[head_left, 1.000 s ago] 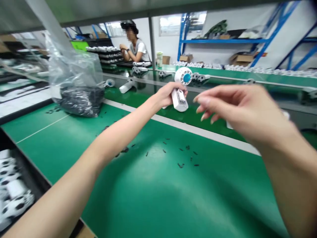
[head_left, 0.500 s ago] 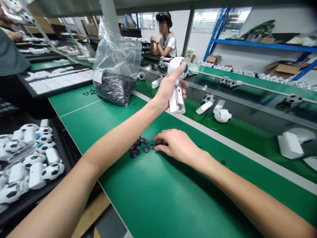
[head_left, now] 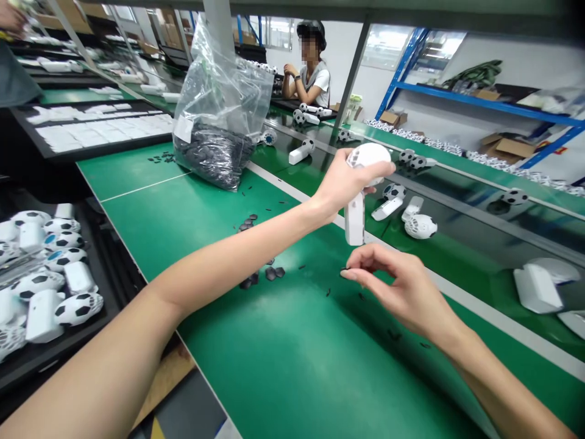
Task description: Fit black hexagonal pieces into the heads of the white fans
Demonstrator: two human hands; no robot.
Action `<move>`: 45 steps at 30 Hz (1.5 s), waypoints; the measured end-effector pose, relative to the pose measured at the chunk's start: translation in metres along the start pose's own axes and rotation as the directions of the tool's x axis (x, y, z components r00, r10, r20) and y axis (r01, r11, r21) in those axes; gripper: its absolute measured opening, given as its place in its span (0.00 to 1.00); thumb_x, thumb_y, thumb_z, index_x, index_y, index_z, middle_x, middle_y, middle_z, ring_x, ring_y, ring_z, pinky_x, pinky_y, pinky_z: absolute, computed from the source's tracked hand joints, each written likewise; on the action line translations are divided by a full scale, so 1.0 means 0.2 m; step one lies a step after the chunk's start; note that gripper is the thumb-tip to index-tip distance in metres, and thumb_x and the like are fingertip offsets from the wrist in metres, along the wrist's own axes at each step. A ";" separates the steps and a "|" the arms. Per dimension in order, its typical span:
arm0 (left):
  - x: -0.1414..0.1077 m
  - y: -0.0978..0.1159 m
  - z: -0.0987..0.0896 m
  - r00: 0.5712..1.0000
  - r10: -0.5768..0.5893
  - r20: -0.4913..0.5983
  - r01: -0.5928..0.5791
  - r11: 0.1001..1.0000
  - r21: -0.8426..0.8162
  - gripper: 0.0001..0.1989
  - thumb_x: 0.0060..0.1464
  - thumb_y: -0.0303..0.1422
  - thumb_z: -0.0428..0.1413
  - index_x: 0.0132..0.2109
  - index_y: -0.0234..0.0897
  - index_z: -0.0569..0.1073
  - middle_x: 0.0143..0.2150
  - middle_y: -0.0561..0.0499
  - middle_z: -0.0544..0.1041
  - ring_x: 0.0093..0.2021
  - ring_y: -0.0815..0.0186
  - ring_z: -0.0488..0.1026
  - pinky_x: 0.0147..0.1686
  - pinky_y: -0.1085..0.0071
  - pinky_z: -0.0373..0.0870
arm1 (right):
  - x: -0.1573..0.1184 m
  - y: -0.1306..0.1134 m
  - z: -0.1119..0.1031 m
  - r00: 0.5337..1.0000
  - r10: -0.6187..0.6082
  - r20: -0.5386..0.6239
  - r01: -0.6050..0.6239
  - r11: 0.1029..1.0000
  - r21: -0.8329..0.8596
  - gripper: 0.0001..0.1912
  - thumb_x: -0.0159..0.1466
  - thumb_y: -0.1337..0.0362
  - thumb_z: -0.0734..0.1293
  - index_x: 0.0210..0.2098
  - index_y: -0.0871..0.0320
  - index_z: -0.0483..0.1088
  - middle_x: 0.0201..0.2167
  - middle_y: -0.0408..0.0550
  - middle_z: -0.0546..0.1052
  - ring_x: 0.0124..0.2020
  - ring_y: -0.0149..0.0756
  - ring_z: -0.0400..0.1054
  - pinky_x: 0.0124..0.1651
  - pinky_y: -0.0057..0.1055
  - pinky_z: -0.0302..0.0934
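My left hand [head_left: 342,183] grips a white handheld fan [head_left: 355,216] above the green workbench mat [head_left: 292,360]. Its ball-shaped head sits under my fingers, and its handle points down. My right hand [head_left: 395,286] hangs lower right of the fan, apart from it. Its thumb and forefinger pinch a small black piece [head_left: 344,272]. Below my left forearm lies a small heap of black pieces [head_left: 262,274]. More of them are scattered over the mat.
A clear plastic bag of black pieces [head_left: 214,152] stands on the mat. A black tray of soccer-ball-patterned fans [head_left: 50,274] lies at left. A green belt [head_left: 457,262] carrying white fan parts runs along the right. A co-worker [head_left: 311,76] sits at the far end.
My right hand has lifted away from the black pieces, up and to the right, its fingers now pinched. My left hand has turned the fan and moved it to the right.
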State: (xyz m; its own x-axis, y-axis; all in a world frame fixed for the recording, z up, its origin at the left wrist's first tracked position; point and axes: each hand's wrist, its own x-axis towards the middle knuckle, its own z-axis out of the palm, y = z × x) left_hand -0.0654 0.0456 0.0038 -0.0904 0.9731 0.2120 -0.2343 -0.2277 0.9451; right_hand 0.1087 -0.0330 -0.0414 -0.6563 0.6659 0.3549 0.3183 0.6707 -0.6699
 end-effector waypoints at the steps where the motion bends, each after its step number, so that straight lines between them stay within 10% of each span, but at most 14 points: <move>1: -0.02 -0.01 0.02 0.999 -0.007 0.046 0.008 1.000 -0.016 0.29 0.51 0.34 0.72 0.55 0.39 0.66 0.56 0.39 0.79 0.51 0.56 0.81 0.43 0.64 0.79 | -0.02 0.01 -0.02 0.999 0.000 -0.038 0.001 1.000 0.017 0.02 0.73 0.65 0.72 0.45 0.54 0.77 0.31 0.39 0.79 0.30 0.31 0.72 0.37 0.27 0.69; 4: -0.06 -0.05 0.05 0.994 0.007 0.111 -0.006 1.000 -0.013 0.27 0.50 0.34 0.72 0.53 0.39 0.69 0.52 0.44 0.79 0.48 0.59 0.79 0.43 0.66 0.78 | -0.05 0.03 -0.07 0.995 -0.080 -0.063 0.079 0.997 -0.020 0.10 0.74 0.67 0.72 0.53 0.54 0.80 0.34 0.41 0.81 0.32 0.31 0.74 0.40 0.28 0.70; 10: -0.07 -0.10 0.04 0.996 0.036 0.081 -0.047 0.989 0.137 0.23 0.47 0.27 0.70 0.50 0.39 0.75 0.40 0.53 0.77 0.38 0.68 0.73 0.38 0.71 0.70 | -0.05 0.05 -0.11 0.961 -0.170 -0.216 0.138 0.978 -0.155 0.08 0.70 0.75 0.72 0.39 0.56 0.81 0.35 0.43 0.85 0.33 0.32 0.80 0.38 0.26 0.71; 15: -0.10 -0.12 0.04 0.981 0.075 0.176 -0.114 0.967 0.226 0.23 0.48 0.35 0.72 0.50 0.40 0.75 0.41 0.52 0.77 0.38 0.67 0.74 0.38 0.71 0.70 | -0.07 0.05 -0.16 0.834 -0.331 -0.441 0.194 0.925 -0.328 0.09 0.68 0.76 0.76 0.39 0.55 0.79 0.33 0.41 0.86 0.31 0.32 0.82 0.37 0.25 0.74; 22: -0.17 -0.12 0.07 0.966 0.136 0.218 -0.188 0.953 0.236 0.23 0.58 0.50 0.68 0.49 0.40 0.74 0.41 0.52 0.76 0.36 0.67 0.73 0.35 0.71 0.70 | -0.12 -0.01 -0.27 0.662 -0.709 -0.241 0.335 0.568 -0.752 0.07 0.71 0.74 0.74 0.42 0.54 0.80 0.35 0.45 0.88 0.33 0.36 0.84 0.38 0.29 0.77; 26: -0.21 -0.10 0.08 0.945 0.205 0.256 -0.256 0.949 0.183 0.20 0.64 0.52 0.63 0.50 0.41 0.74 0.41 0.52 0.76 0.35 0.68 0.72 0.34 0.72 0.70 | -0.11 -0.02 -0.28 0.604 -0.767 -0.214 0.377 0.512 -0.772 0.07 0.69 0.74 0.75 0.41 0.56 0.80 0.33 0.47 0.87 0.33 0.36 0.83 0.40 0.30 0.77; 29: -0.23 -0.09 0.09 0.943 0.195 0.270 -0.241 0.959 0.152 0.19 0.67 0.51 0.60 0.52 0.42 0.74 0.44 0.51 0.77 0.36 0.67 0.73 0.35 0.72 0.71 | -0.08 -0.03 -0.24 0.663 -0.569 -0.486 0.222 0.770 -0.599 0.07 0.69 0.72 0.76 0.37 0.54 0.79 0.31 0.43 0.85 0.31 0.34 0.80 0.37 0.29 0.75; 32: -0.24 -0.09 0.09 0.954 0.144 0.262 -0.182 0.975 0.127 0.20 0.68 0.54 0.58 0.52 0.43 0.74 0.42 0.52 0.76 0.33 0.68 0.71 0.31 0.73 0.69 | -0.03 -0.04 -0.20 0.715 -0.070 -0.695 0.001 0.995 -0.099 0.09 0.69 0.61 0.77 0.33 0.54 0.79 0.29 0.44 0.84 0.28 0.35 0.78 0.33 0.31 0.73; 36: -0.26 -0.09 0.10 0.957 0.139 0.255 -0.180 0.973 0.146 0.22 0.67 0.57 0.58 0.50 0.44 0.75 0.38 0.53 0.74 0.31 0.68 0.69 0.30 0.73 0.68 | 0.00 -0.04 -0.22 0.757 0.278 -0.591 -0.088 0.940 0.329 0.21 0.59 0.46 0.82 0.29 0.57 0.81 0.24 0.46 0.81 0.26 0.37 0.76 0.29 0.31 0.71; 45: -0.28 -0.04 0.11 0.959 0.099 0.264 -0.170 0.950 0.263 0.34 0.43 0.49 0.78 0.51 0.43 0.72 0.37 0.54 0.75 0.32 0.67 0.70 0.30 0.73 0.69 | -0.01 -0.06 -0.24 0.806 0.370 -0.462 -0.134 0.874 0.466 0.20 0.55 0.49 0.85 0.30 0.58 0.82 0.26 0.46 0.82 0.29 0.37 0.78 0.36 0.32 0.76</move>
State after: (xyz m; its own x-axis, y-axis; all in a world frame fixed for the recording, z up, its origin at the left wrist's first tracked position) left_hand -0.0371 -0.0066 -0.0105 0.1459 0.9204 0.3627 0.0472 -0.3727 0.9267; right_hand 0.1387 -0.0266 -0.0026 -0.0947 0.9358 0.3395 0.0472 0.3448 -0.9375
